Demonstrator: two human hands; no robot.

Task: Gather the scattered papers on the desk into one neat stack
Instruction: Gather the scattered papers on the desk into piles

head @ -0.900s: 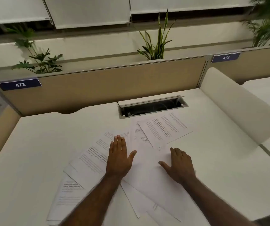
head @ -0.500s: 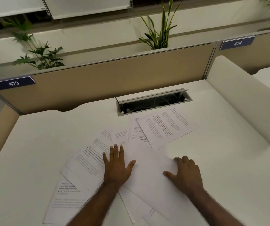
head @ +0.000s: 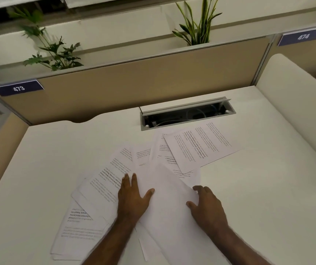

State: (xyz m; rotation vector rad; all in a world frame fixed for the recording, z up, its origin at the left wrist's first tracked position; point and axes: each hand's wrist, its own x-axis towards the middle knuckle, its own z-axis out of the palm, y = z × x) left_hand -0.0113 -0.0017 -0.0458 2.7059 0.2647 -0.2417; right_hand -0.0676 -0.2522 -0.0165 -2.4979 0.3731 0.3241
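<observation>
Desk (head: 57,150): blank sheet (head: 172,207) (under 2 hands) runs near-right to far-left.

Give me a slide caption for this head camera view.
Both hands, left and right, press flat on scattered papers on desk.

I get one wide-angle view, worn on the head, looking forward and steeply down over the desk (head: 44,169) toward the partition (head: 143,81); both forearms enter close from the bottom edge.
</observation>
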